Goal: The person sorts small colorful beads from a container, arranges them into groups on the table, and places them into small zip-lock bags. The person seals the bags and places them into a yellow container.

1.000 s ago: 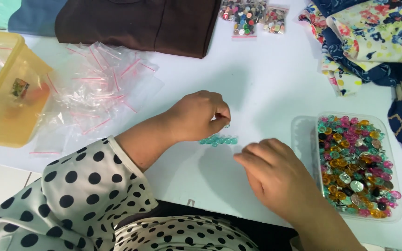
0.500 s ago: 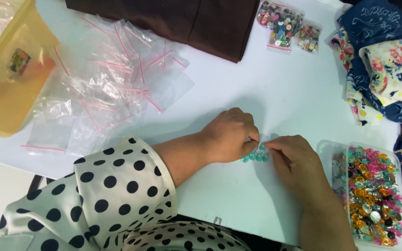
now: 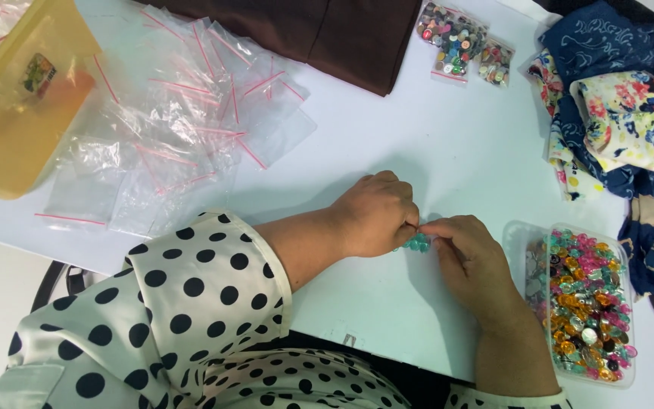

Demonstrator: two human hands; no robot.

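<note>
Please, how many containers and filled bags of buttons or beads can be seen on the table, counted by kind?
Yellow translucent plastic box: 1
Clear plastic tray of mixed coloured beads: 1
Small clear zip bags filled with mixed buttons: 2
Total: 4

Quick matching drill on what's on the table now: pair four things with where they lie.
1. yellow plastic box
2. clear tray of coloured beads
3. empty zip bags
4. teal beads

A. between the two hands
B. far left edge
C. right of the right hand
D. spread beyond the left hand

Pairs: 1-B, 2-C, 3-D, 4-A
</note>
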